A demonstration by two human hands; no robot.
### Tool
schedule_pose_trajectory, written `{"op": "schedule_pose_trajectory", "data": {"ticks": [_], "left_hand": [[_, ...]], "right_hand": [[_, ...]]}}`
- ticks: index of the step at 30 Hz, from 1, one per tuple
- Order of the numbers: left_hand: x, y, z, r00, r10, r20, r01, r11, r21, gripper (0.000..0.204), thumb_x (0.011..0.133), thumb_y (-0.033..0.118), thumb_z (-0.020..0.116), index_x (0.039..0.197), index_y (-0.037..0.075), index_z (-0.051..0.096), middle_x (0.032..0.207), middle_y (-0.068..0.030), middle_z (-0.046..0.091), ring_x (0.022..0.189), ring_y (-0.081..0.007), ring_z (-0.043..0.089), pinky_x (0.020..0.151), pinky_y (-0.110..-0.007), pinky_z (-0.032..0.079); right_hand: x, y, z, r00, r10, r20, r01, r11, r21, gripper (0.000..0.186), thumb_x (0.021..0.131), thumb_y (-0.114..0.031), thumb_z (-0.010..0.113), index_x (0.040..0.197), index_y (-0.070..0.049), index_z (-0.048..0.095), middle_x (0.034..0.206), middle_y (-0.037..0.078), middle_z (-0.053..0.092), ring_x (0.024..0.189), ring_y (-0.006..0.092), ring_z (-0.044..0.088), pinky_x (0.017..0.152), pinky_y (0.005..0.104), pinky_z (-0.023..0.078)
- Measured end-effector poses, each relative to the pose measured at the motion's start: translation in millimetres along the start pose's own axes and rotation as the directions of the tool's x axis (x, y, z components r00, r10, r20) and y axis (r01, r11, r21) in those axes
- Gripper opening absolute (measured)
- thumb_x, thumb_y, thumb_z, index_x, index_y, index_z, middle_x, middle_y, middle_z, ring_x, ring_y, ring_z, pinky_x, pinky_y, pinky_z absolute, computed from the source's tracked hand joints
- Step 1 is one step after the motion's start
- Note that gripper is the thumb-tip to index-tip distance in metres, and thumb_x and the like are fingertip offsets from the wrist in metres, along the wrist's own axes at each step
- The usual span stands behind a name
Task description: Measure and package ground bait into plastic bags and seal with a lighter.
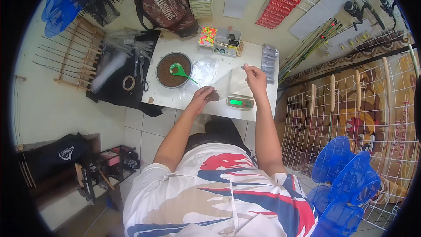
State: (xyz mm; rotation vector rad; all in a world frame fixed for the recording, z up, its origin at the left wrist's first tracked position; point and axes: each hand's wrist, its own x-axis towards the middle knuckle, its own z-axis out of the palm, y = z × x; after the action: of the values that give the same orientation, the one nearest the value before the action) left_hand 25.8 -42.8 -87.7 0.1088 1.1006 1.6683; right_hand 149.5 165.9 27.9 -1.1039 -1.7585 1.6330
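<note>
Pinched between thumb and finger of the right hand (255, 78): the top edge of a thin, clear plastic bag (231, 84), lifted slightly above the white bench (175, 98). Left hand (201, 98) lower, its grip closed loosely around the bag's bottom corner, where some brown granules (213, 96) sat inside. Bag hung slanted between both hands, just behind the small grey digital scale with green display (240, 102).

Judged very light, soft and without any stiffness; film probably slippery and easy to crease or tear. Best held at the open upper rim with a fingertip pinch, bottom supported so the granules stayed in the corner.

Looked almost transparent, a little glossy, mostly flat and empty. Nearby to the left: round metal bowl of brown pellets (174, 70) with green plastic scoop (181, 72).
</note>
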Motion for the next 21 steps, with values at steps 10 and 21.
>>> {"op": "schedule_pose_trajectory", "data": {"ticks": [10,21], "left_hand": [[-4.9,23.8,41.4,0.989,-0.033,0.144,-0.077,0.717,0.692,0.033,0.083,0.022,0.076,0.109,0.003,0.069,0.101,-0.0066,0.07,0.089,-0.0145,0.064,0.082,-0.028,0.051],[1.6,43.6,39.4,0.984,0.065,0.164,-0.141,0.848,0.511,0.031,0.098,0.025,0.057,0.12,0.005,0.065,0.104,-0.0059,0.071,0.098,-0.0135,0.062,0.091,-0.028,0.045]], "right_hand": [[-15.9,-33.3,11.5,0.913,-0.041,0.406,0.058,0.998,-0.029,0.023,0.09,-0.025,0.07,0.094,-0.002,0.073,0.067,-0.006,0.056,0.06,0.0039,0.046,0.054,0.021,0.037],[-23.0,27.7,3.7,0.904,-0.017,0.426,0.055,0.995,-0.077,0.041,0.082,-0.029,0.075,0.113,-0.004,0.067,0.097,0.005,0.066,0.083,0.0112,0.057,0.074,0.0273,0.048]]}}
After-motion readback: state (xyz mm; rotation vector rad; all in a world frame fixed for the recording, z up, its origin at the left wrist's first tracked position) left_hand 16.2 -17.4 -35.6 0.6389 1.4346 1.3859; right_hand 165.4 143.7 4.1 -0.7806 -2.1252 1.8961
